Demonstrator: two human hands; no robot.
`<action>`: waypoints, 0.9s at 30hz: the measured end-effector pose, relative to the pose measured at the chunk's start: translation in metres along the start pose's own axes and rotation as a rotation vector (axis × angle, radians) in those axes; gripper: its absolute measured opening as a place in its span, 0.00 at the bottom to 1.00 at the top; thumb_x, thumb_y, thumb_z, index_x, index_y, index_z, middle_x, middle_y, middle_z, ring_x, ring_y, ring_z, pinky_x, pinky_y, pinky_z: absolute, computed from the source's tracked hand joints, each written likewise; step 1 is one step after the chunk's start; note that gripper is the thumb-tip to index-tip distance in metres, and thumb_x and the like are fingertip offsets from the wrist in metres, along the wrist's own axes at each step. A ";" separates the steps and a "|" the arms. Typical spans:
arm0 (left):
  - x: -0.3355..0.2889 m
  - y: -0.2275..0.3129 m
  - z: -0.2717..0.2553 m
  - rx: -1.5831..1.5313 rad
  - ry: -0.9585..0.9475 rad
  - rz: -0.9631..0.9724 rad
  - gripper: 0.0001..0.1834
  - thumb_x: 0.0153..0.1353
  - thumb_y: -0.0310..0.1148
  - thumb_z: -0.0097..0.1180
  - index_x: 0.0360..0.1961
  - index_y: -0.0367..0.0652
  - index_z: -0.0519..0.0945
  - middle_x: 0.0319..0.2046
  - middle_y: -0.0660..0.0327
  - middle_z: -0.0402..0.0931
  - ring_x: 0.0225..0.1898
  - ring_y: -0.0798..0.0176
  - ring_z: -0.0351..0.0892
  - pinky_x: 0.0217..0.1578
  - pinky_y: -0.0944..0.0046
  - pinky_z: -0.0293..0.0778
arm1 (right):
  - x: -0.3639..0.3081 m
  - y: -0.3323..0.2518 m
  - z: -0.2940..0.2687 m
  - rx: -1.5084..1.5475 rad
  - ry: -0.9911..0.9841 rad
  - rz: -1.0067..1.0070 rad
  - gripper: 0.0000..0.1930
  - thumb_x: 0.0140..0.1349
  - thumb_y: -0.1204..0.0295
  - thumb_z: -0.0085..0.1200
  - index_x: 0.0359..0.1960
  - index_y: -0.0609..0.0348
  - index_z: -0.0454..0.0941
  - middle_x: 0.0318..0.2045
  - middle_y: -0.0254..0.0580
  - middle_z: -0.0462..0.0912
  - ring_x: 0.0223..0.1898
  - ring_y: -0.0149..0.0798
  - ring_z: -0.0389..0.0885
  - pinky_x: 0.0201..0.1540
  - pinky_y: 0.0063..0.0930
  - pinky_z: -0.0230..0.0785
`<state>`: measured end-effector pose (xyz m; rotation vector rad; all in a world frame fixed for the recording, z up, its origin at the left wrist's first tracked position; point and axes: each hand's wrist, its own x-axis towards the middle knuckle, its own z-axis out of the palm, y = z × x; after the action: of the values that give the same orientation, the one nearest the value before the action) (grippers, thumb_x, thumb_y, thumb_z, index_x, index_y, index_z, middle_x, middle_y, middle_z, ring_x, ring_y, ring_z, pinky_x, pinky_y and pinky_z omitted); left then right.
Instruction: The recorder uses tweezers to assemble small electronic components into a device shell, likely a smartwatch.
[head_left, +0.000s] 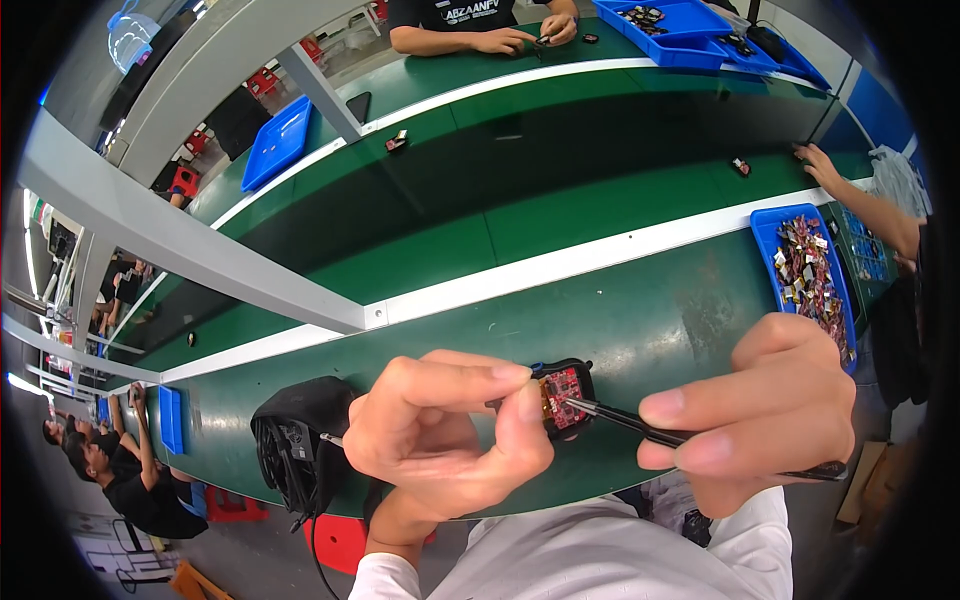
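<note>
Between my hands is a small black device housing [587, 375] with an opened face. A red circuit board [568, 386] with an amber strip along its left side lies inside it. My left hand [440, 430] is closed, thumb and forefinger pinching at the housing's left edge; the fingertips hide the exact grip. In my right hand [765, 410] is a pair of black tweezers [650, 429], held between thumb and fingers. Their pale metal tips touch or hover just over the board; I cannot tell which.
A black bag [300, 440] with cables sits left of my hands. At right stands a blue tray [765, 225] full of small red boards. Beyond a white rail [560, 262] runs a green conveyor [420, 240] carrying several small devices. Co-workers' hands [825, 170] are at the right and far side.
</note>
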<state>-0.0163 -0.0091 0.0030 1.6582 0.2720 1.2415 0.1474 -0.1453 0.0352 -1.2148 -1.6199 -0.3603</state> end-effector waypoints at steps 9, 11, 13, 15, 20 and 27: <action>-0.001 0.000 0.001 -0.012 -0.013 0.007 0.13 0.45 0.13 0.67 0.32 0.32 0.78 0.27 0.52 0.84 0.28 0.70 0.84 0.32 0.72 0.79 | -0.001 -0.003 0.006 -0.044 -0.006 0.063 0.23 0.38 0.74 0.78 0.35 0.44 0.78 0.32 0.33 0.89 0.12 0.22 0.62 0.20 0.19 0.48; -0.001 0.000 0.001 -0.011 -0.018 0.007 0.13 0.45 0.13 0.67 0.32 0.32 0.78 0.27 0.52 0.84 0.28 0.70 0.84 0.32 0.73 0.79 | 0.000 -0.005 0.006 -0.055 -0.012 0.076 0.23 0.39 0.74 0.78 0.35 0.44 0.77 0.32 0.33 0.89 0.11 0.22 0.62 0.20 0.19 0.48; -0.001 0.000 0.002 -0.010 -0.022 0.006 0.13 0.45 0.13 0.67 0.32 0.32 0.78 0.27 0.53 0.84 0.28 0.69 0.84 0.31 0.73 0.78 | 0.000 -0.004 0.006 -0.054 -0.009 0.073 0.22 0.39 0.75 0.78 0.35 0.44 0.77 0.32 0.33 0.89 0.11 0.22 0.62 0.20 0.19 0.48; -0.001 0.001 0.002 -0.011 -0.016 -0.011 0.13 0.44 0.13 0.67 0.32 0.32 0.78 0.27 0.53 0.84 0.28 0.69 0.84 0.31 0.73 0.78 | 0.000 -0.004 0.006 -0.053 -0.005 0.069 0.22 0.39 0.75 0.78 0.35 0.44 0.77 0.32 0.33 0.89 0.11 0.22 0.62 0.20 0.19 0.48; -0.001 0.001 0.002 0.008 -0.021 -0.003 0.13 0.44 0.13 0.67 0.31 0.32 0.78 0.27 0.53 0.84 0.27 0.69 0.84 0.30 0.73 0.78 | 0.000 -0.005 0.004 -0.054 -0.023 0.079 0.23 0.39 0.75 0.78 0.36 0.44 0.77 0.32 0.32 0.89 0.11 0.22 0.64 0.20 0.19 0.48; -0.002 0.003 0.003 0.015 -0.010 -0.008 0.13 0.43 0.13 0.66 0.31 0.33 0.78 0.25 0.55 0.83 0.26 0.69 0.84 0.29 0.73 0.78 | -0.001 -0.006 0.003 -0.052 -0.026 0.083 0.23 0.40 0.74 0.78 0.36 0.43 0.77 0.32 0.32 0.89 0.11 0.21 0.65 0.20 0.19 0.49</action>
<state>-0.0155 -0.0136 0.0044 1.6743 0.2815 1.2276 0.1401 -0.1463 0.0350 -1.3267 -1.5850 -0.3372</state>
